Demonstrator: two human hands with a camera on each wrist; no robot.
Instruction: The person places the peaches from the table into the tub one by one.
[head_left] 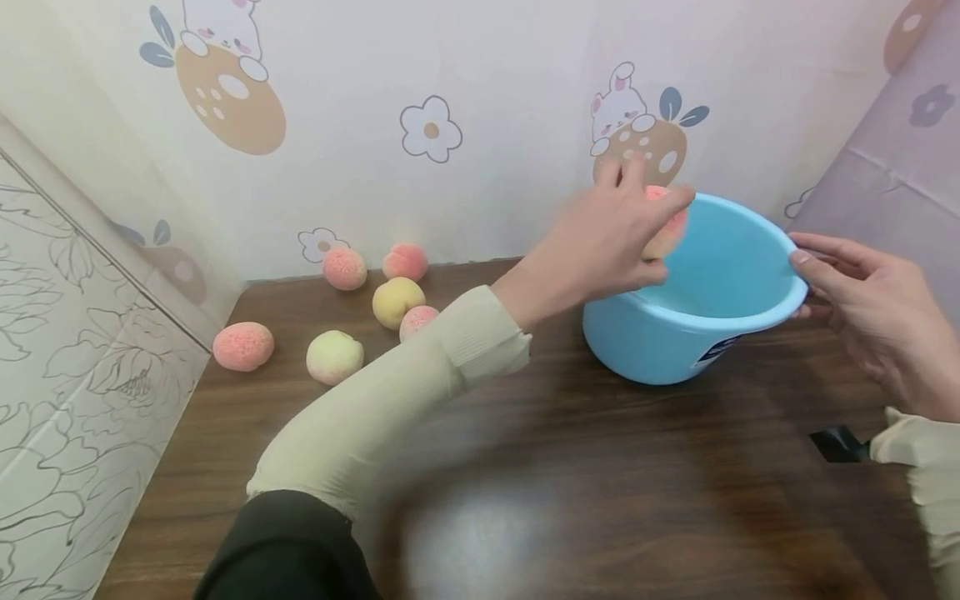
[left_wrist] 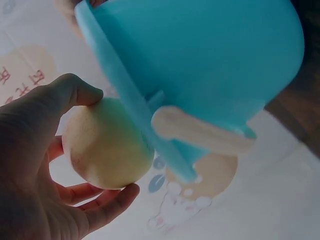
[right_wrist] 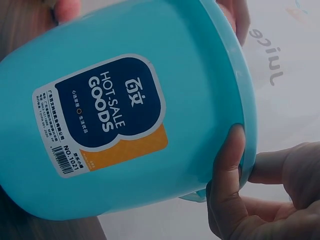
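My left hand [head_left: 592,242] grips a yellow and pink peach [head_left: 666,240] at the left rim of a light-blue plastic bucket [head_left: 637,342]. In the left wrist view, thumb and fingers curl round this peach [left_wrist: 105,147], which overlaps the rim. The bucket's pale handle grip [left_wrist: 200,131] shows beside it. Over on the right, my right hand [head_left: 885,312] pinches the bucket's rim between thumb and fingers. A dark blue and orange label [right_wrist: 107,110] covers part of the bucket's wall. The bucket stands tilted a little, and its bottom inside is partly hidden.
Several peaches lie on the left of the dark wooden table [head_left: 510,500], among them a pink one [head_left: 243,347], a pale green one [head_left: 334,357] and a yellow one [head_left: 398,302]. My left sleeve partly covers another. A patterned curtain [head_left: 517,125] hangs behind.
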